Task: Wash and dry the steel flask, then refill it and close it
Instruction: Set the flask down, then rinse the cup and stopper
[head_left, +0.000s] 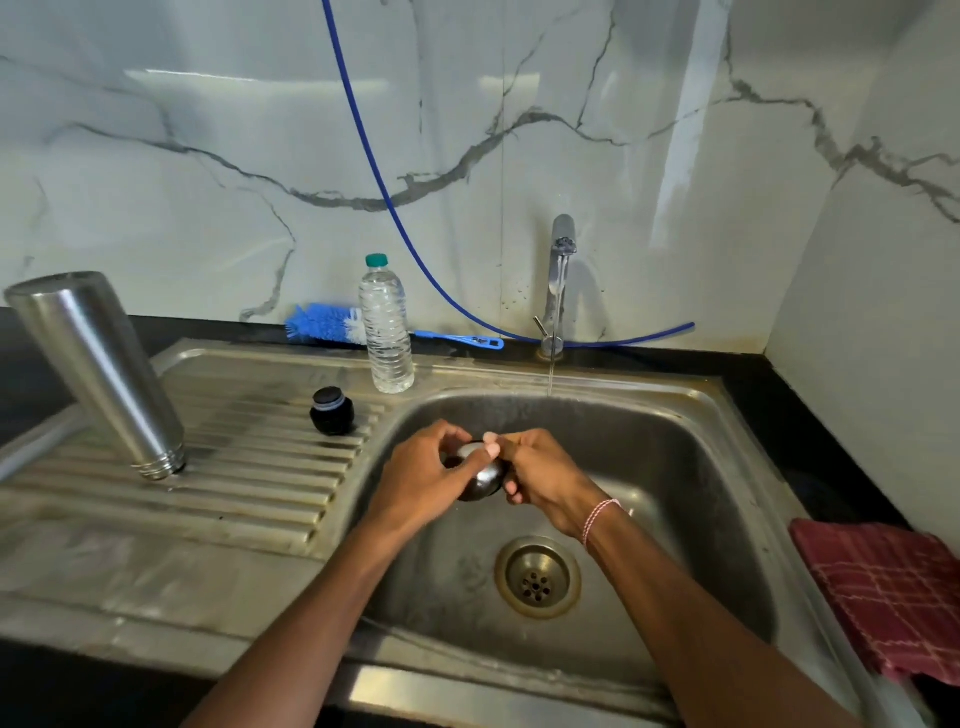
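The steel flask (98, 371) stands upside down on the draining board, mouth down, leaning left. Its black inner stopper (332, 411) sits on the board to its right. Over the sink basin (675, 467) both my hands hold a small round steel cap (480, 480). My left hand (423, 486) grips it from the left. My right hand (540, 480) grips it from the right, thumb on top. A thin stream of water falls from the tap (558, 280) behind my hands.
A clear plastic water bottle (385, 327) with a green cap stands at the sink's back edge. A blue bottle brush (343, 325) lies behind it. A blue hose (363, 135) hangs down the marble wall. A red checked cloth (888, 592) lies on the right counter. The drain (537, 577) is below my hands.
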